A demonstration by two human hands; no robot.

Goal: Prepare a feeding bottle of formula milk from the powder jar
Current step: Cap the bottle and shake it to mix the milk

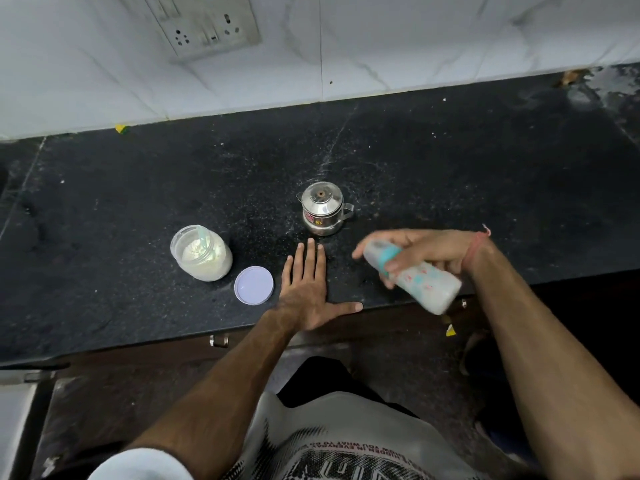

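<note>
My right hand [429, 252] grips a feeding bottle [420, 277] with a teal collar and cap; the bottle is tilted almost sideways above the counter's front edge and looks motion-blurred, with white milky contents inside. My left hand [306, 289] lies flat, fingers spread, on the black counter [138, 188]. To its left stands the open powder jar [202, 252], holding pale powder and a greenish scoop. The jar's lilac lid [254, 285] lies beside it, upturned.
A small lidded steel pot [323, 213] with a spout stands just beyond my left fingertips. A white tiled wall with a switch-and-socket plate [204, 26] backs the counter. Wet patches show at the far right. Drawer knobs sit below the counter edge.
</note>
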